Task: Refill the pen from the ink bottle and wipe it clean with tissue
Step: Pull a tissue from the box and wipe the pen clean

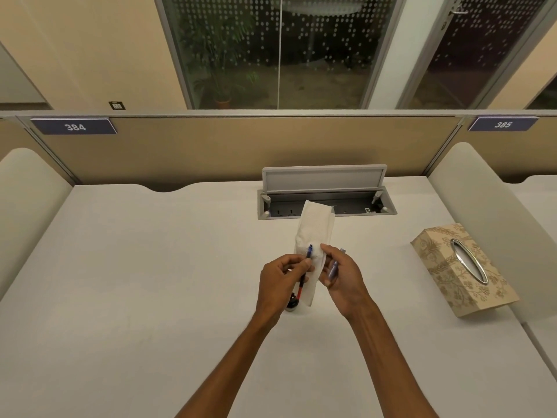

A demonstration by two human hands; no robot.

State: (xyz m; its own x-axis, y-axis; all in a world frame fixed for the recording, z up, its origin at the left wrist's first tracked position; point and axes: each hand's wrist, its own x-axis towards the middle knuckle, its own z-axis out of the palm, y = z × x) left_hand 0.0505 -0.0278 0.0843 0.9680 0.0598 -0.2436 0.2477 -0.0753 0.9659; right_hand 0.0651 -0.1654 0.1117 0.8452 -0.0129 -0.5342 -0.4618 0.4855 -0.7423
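My left hand (281, 277) grips a thin pen refill (304, 274) with a blue tip and a red lower end; the tip points up and rests against a white tissue (315, 230). My right hand (337, 274) pinches that tissue between thumb and fingers and also holds the bluish pen barrel (334, 268) in the same fingers. The tissue stands upright between both hands. A small dark ink bottle (292, 303) stands on the desk under my left hand, mostly hidden by it.
A patterned beige tissue box (446, 285) lies at the right on the white desk (150, 282). An open cable hatch (325, 191) sits at the back centre. Padded dividers flank both sides, and a partition runs along the rear.
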